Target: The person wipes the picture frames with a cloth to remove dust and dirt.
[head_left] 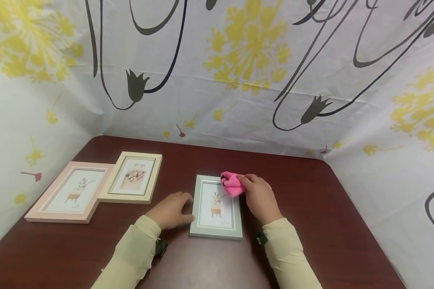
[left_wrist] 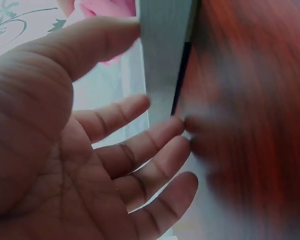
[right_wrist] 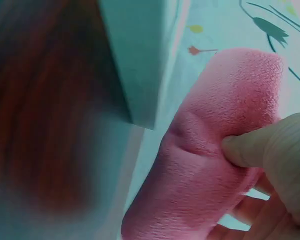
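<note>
A silver-grey picture frame [head_left: 216,233] lies flat on the table, with a print of a potted plant inside. At its upper right corner my right hand [head_left: 261,199] pinches a folded pink cloth [head_left: 232,184]. The thumb presses into the plush fabric [right_wrist: 205,135] in the right wrist view. My left hand [head_left: 170,210] is at the frame's left side, thumb and fingers spread. Its thumb [left_wrist: 107,40] and fingertips come right up to the frame's side edge [left_wrist: 162,60] in the left wrist view.
On the left of the dark red table [head_left: 296,257] lie a pink picture frame [head_left: 58,216] and a cream picture frame [head_left: 124,198], side by side. A white cloth backdrop [head_left: 188,80] with yellow and grey flowers surrounds the table's back and sides.
</note>
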